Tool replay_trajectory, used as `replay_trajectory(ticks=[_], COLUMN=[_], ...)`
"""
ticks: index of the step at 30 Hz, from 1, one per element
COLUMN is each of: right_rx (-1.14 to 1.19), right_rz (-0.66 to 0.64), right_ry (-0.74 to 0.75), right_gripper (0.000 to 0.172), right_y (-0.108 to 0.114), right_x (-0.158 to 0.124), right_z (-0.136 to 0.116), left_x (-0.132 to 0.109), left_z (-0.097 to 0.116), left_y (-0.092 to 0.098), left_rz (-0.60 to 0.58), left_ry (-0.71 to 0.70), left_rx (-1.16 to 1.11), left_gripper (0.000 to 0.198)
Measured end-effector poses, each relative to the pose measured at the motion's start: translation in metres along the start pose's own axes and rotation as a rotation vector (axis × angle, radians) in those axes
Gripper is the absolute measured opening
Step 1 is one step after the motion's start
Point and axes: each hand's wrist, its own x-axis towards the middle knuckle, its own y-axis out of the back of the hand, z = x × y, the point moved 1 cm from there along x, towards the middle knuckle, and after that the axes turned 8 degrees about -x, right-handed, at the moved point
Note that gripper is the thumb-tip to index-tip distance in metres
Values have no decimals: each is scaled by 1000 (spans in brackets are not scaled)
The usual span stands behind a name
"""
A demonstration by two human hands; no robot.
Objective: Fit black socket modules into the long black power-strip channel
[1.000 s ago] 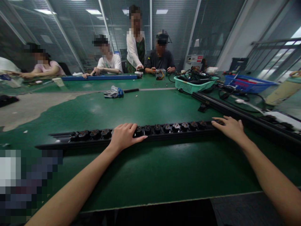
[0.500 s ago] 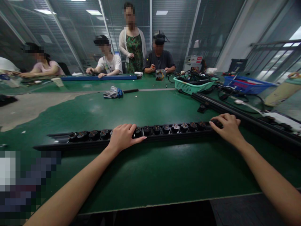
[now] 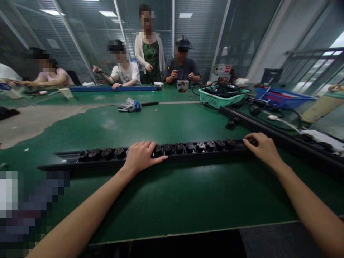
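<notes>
A long black power strip with a row of sockets lies across the green table in front of me. My left hand lies over its middle, fingers stretched flat along the front edge. My right hand sits on the strip's right end with its fingers curled over a socket there. What lies under those fingertips is hidden.
A second long black strip runs along the right side. A teal basket of cables and a blue tray stand at the back right. Grey gloves lie mid-table. Several people sit or stand at the far edge.
My right hand has curled its fingers onto the strip's right end and shifted slightly. The left hand has stayed put. The standing person at the far side has straightened up.
</notes>
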Motion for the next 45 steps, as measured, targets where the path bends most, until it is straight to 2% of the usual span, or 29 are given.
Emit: replay_trajectory(ticks=[11,45], right_rx=[-89,-172], right_rz=[42,6], right_ry=[-62,-189], right_gripper=[26,26], right_y=[-5,-8], right_x=[-2,-3], right_z=[4,15], left_x=[1,0], left_z=[0,1], left_y=[0,1], left_rz=[10,6], left_ry=[3,3], left_rx=[8,5], left_gripper=[65,65])
